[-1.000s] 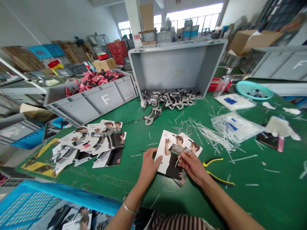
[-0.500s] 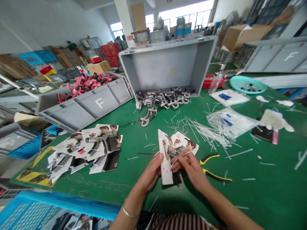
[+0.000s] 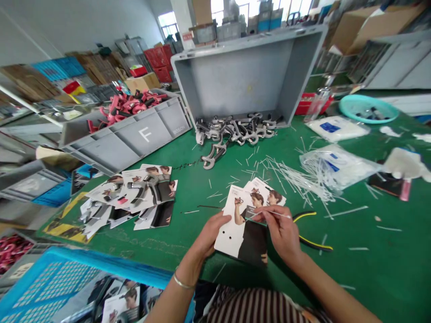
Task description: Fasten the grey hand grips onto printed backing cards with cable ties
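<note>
My left hand (image 3: 213, 229) grips the left edge of a printed backing card (image 3: 232, 244), thumb on top. The card lies tilted towards me, its picture side up, with two small holes near the lower left. More printed cards (image 3: 274, 194) are partly hidden behind it. Over the card, my right hand (image 3: 282, 231) pinches a thin white cable tie (image 3: 281, 215) between thumb and fingers. Just right of that hand are pliers (image 3: 316, 244) with yellow-and-black handles. Loose white cable ties (image 3: 299, 181) are heaped farther back.
Cards with grey-and-black curved tools (image 3: 144, 190) are stacked at left. Similar tools (image 3: 235, 130) spill from a tipped grey bin (image 3: 242, 80). Another grey bin (image 3: 131, 141) holds red-and-black parts. Plastic bags (image 3: 340, 163), a turquoise basin (image 3: 346, 110) and a glove (image 3: 404, 162) sit at right.
The card has turned from nearly edge-on to face up. My right hand has moved slightly right and up with the cable tie. The head view has shifted.
</note>
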The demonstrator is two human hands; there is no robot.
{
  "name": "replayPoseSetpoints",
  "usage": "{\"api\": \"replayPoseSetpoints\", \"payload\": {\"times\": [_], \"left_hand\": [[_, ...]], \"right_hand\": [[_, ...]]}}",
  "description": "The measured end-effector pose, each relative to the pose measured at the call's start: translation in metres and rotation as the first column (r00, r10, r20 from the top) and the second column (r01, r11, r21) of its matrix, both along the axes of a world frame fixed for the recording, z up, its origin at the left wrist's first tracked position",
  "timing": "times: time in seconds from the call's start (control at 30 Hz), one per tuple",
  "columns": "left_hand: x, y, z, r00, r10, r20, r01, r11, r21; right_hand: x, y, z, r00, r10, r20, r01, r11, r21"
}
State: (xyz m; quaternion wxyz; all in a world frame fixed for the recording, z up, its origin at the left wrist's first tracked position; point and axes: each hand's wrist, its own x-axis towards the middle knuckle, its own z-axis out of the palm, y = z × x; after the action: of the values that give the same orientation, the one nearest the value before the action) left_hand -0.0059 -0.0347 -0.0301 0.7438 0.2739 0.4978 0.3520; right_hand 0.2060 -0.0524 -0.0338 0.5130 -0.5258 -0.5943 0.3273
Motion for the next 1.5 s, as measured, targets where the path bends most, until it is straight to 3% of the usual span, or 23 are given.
{"api": "replayPoseSetpoints", "payload": {"times": [0.2,0.4,0.53,0.67,0.73,0.87,1.03,1.13,1.2,1.33,1.37,1.43,1.5], "left_hand": [[-0.001,-0.003,-0.005,1.000,-0.001,0.024,0.001,1.000,0.009],[-0.001,-0.003,-0.007,0.999,0.024,0.024,-0.024,1.000,0.009],[0.007,0.002,-0.008,0.987,0.161,-0.021,-0.158,0.981,0.108],[0.020,0.002,-0.020,0.938,0.334,-0.094,-0.299,0.915,0.270],[0.024,0.000,-0.027,0.936,0.310,-0.167,-0.252,0.920,0.300],[0.023,-0.007,-0.033,0.912,0.156,-0.379,-0.006,0.929,0.370],[0.018,-0.020,-0.023,0.783,0.077,-0.617,0.299,0.823,0.483],[0.017,-0.027,-0.017,0.681,0.067,-0.729,0.440,0.758,0.481],[0.017,-0.032,-0.013,0.600,0.079,-0.796,0.479,0.762,0.436],[0.012,-0.041,-0.003,0.356,0.088,-0.930,0.469,0.844,0.259],[0.010,-0.044,-0.001,0.333,0.080,-0.940,0.469,0.850,0.238],[0.005,-0.048,0.004,0.427,0.023,-0.904,0.484,0.839,0.250],[0.002,-0.047,0.009,0.618,-0.069,-0.783,0.465,0.835,0.294]], "right_hand": [[-0.005,0.000,-0.009,0.992,-0.056,0.111,0.047,0.995,0.088],[-0.013,0.001,-0.020,0.995,0.033,0.095,-0.038,0.998,0.054],[-0.018,0.008,-0.026,0.997,0.065,0.037,-0.065,0.998,0.004],[-0.019,0.016,-0.030,0.995,0.098,-0.020,-0.099,0.994,-0.035],[-0.020,0.017,-0.032,0.992,0.120,-0.040,-0.122,0.991,-0.048],[-0.019,0.015,-0.036,0.989,0.137,-0.061,-0.140,0.989,-0.039],[-0.016,0.012,-0.036,0.982,0.177,-0.064,-0.179,0.984,-0.027],[-0.015,0.012,-0.034,0.974,0.215,-0.067,-0.218,0.975,-0.034],[-0.013,0.013,-0.034,0.967,0.243,-0.072,-0.246,0.968,-0.043],[-0.007,0.013,-0.035,0.945,0.314,-0.093,-0.319,0.946,-0.048],[-0.005,0.013,-0.036,0.937,0.334,-0.100,-0.339,0.939,-0.047],[-0.005,0.012,-0.039,0.933,0.336,-0.131,-0.346,0.936,-0.065],[-0.008,0.015,-0.042,0.943,0.264,-0.203,-0.292,0.948,-0.124]]}}
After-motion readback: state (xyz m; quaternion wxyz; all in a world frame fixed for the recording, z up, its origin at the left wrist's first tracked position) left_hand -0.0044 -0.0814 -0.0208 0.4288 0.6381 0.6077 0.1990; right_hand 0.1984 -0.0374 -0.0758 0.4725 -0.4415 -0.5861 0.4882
